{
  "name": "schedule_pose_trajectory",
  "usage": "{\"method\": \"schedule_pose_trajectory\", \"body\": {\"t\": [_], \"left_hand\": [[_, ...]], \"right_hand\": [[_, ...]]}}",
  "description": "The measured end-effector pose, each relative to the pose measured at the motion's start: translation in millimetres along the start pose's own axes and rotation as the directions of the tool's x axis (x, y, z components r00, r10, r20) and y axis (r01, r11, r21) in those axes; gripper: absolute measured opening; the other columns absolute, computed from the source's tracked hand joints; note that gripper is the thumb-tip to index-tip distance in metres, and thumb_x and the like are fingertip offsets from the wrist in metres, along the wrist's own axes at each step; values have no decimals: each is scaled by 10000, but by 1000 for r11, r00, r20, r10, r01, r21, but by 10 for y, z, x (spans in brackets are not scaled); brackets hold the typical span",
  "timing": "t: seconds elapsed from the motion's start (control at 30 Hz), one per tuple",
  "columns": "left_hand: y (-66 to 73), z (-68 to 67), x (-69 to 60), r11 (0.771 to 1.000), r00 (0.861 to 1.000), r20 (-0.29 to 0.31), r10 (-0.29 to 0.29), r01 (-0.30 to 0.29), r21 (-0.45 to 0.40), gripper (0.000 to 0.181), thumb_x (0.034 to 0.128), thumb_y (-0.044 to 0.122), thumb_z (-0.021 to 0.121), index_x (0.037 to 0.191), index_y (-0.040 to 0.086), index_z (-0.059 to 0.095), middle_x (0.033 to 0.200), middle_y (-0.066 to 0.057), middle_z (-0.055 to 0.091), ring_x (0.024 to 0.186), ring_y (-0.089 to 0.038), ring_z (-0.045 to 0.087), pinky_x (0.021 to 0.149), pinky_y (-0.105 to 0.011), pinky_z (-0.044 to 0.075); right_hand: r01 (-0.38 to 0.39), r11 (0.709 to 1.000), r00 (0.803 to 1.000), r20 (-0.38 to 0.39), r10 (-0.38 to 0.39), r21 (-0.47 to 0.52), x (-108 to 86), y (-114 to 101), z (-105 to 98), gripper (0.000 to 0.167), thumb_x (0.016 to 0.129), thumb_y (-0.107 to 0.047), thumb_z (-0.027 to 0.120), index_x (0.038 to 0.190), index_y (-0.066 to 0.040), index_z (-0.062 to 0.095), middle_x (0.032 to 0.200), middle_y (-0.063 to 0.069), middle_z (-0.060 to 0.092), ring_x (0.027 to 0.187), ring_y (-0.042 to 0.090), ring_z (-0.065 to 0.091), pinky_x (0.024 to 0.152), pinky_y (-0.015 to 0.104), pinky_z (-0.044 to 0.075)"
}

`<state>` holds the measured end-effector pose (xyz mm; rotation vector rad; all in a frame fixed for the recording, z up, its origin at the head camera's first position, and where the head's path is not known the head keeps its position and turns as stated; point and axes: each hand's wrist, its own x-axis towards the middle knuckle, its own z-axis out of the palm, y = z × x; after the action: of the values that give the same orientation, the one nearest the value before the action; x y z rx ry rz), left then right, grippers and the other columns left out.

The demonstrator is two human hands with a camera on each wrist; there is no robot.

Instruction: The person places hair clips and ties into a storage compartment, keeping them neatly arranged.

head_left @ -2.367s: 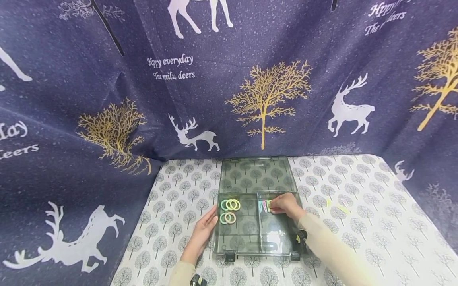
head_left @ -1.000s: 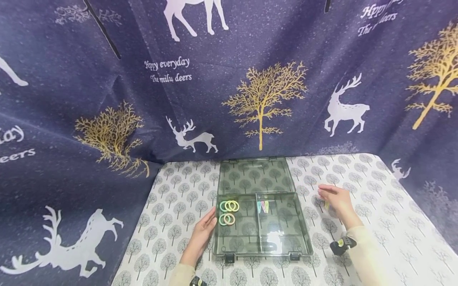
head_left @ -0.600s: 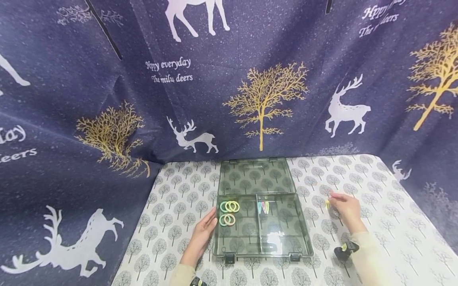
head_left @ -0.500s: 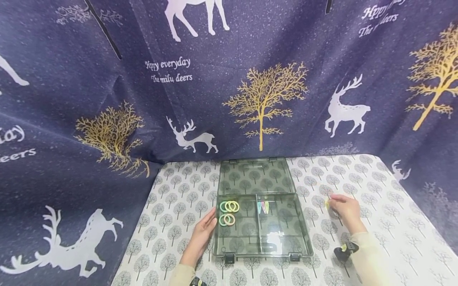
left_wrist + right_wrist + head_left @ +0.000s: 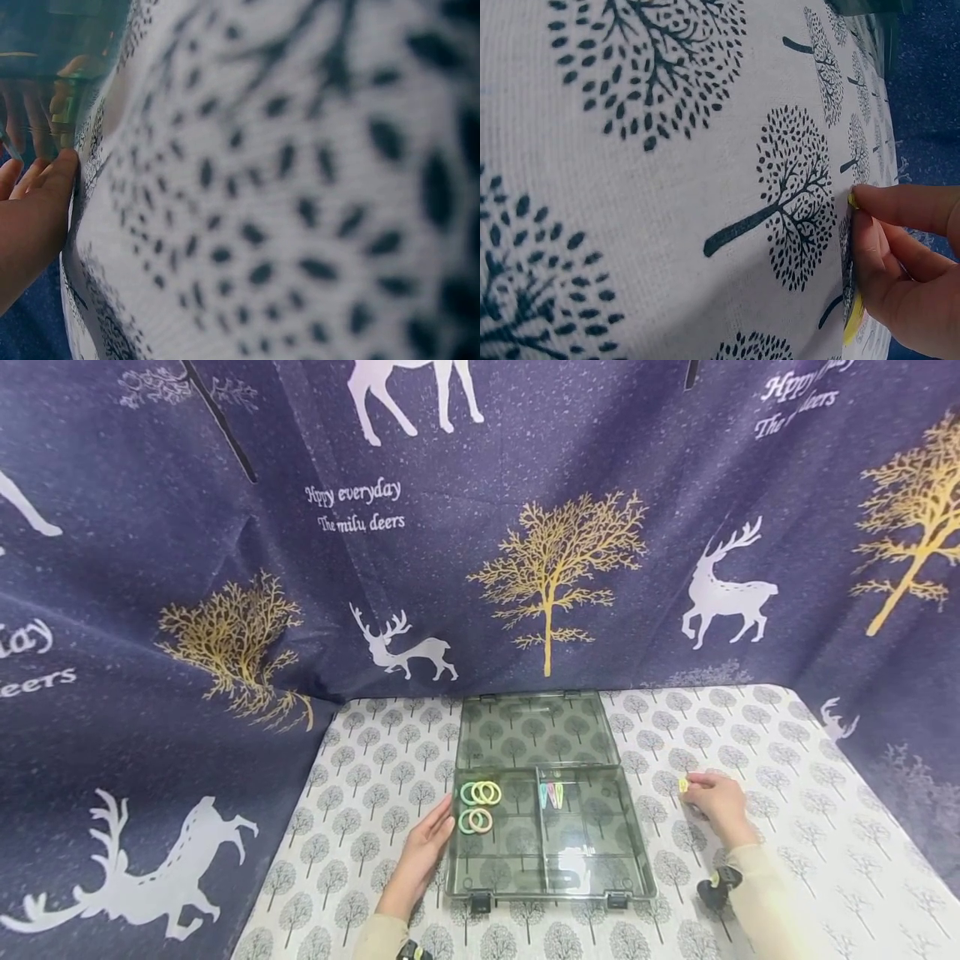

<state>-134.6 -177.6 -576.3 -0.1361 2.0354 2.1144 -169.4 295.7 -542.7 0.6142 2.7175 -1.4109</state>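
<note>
My right hand pinches a small yellow hair clip between thumb and fingertip, to the right of the box; in the right wrist view only a bit of that clip shows. Below the same hand a second yellow strip is partly hidden. My left hand rests with fairly straight fingers against the left wall of a clear grey-green plastic box. Three hair clips, blue, pink and yellow-green, lie in its right compartment. Several pastel ring-shaped hair ties lie in the left one.
The box's see-through lid lies folded back behind it, and two dark latches stick out in front. A white tree-print cloth covers the table. A dark blue deer-print curtain hangs behind.
From the box's right compartment, my right hand has moved out to the table on the right and taken hold of a yellow hair clip, shifting slightly left just now. The left hand stays put.
</note>
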Motion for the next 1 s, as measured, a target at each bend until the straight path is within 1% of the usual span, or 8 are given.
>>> {"method": "schedule_pose_trajectory", "body": {"t": [0.1, 0.23, 0.33, 0.43, 0.53, 0.7, 0.83, 1.0], "left_hand": [[6, 0, 1, 1000, 1000, 2, -10, 10, -10, 532, 979, 195, 550, 1477, 125, 374, 1514, -90, 362, 1396, -299, 320, 1149, -407, 267], [-1, -1, 2, 1000, 1000, 5, -13, 13, -24, 532, 981, 189, 547, 1476, 114, 370, 1513, -102, 359, 1392, -300, 327, 1144, -395, 274], [0, 2, -1, 999, 1000, 11, -8, 8, -33, 536, 982, 188, 544, 1481, 116, 361, 1517, -103, 352, 1394, -291, 326, 1141, -372, 275], [5, 8, -4, 999, 1000, 13, -1, 1, -33, 538, 982, 181, 543, 1482, 113, 358, 1519, -110, 347, 1396, -294, 321, 1141, -367, 271], [7, 10, -3, 1000, 1000, 8, -2, 3, -25, 536, 979, 180, 546, 1479, 113, 365, 1516, -113, 351, 1394, -302, 323, 1143, -388, 271], [5, 10, -3, 1000, 1000, 4, -1, 1, -17, 535, 979, 188, 548, 1476, 108, 368, 1513, -115, 354, 1392, -314, 323, 1145, -419, 269], [9, 11, -4, 1000, 1000, 0, -5, 5, -22, 536, 973, 183, 555, 1474, 114, 375, 1512, -109, 358, 1394, -305, 323, 1147, -412, 267], [22, 13, -5, 999, 1000, -6, -13, 12, -34, 537, 969, 182, 562, 1470, 116, 382, 1511, -108, 362, 1395, -291, 325, 1148, -393, 265]], "right_hand": [[0, 1000, 1000, -12, 0, -20, 1, -4, 12, 505, 727, -93, 718, 1179, 94, 593, 925, 180, 717, 629, 51, 572, 555, 211, 502], [-7, 1000, 999, -32, 6, -23, 6, -24, 33, 506, 704, -76, 709, 1168, 93, 601, 872, 168, 714, 638, 122, 581, 535, 230, 500], [-30, 999, 999, -33, 29, -26, 16, -37, 40, 518, 713, -85, 705, 1186, 90, 588, 924, 211, 697, 693, 200, 603, 536, 237, 502], [-43, 999, 999, -5, 43, -16, 20, -61, 28, 510, 766, -111, 692, 1216, 94, 566, 996, 247, 680, 740, 219, 626, 561, 242, 518], [-40, 999, 999, 31, 39, 25, 14, -119, 10, 463, 828, -125, 656, 1218, 104, 556, 973, 229, 690, 722, 174, 644, 578, 256, 542], [8, 992, 999, 41, -13, 123, -26, -298, 13, 413, 853, -86, 640, 1184, 148, 562, 943, 219, 706, 692, 127, 671, 634, 263, 592], [55, 973, 996, 62, -70, 226, -89, -491, 33, 414, 880, -45, 632, 1205, 187, 524, 959, 235, 703, 687, 106, 690, 703, 271, 608], [85, 949, 988, 96, -119, 304, -177, -722, 67, 405, 909, -41, 618, 1224, 188, 505, 972, 207, 710, 674, 39, 664, 710, 237, 599]]}}
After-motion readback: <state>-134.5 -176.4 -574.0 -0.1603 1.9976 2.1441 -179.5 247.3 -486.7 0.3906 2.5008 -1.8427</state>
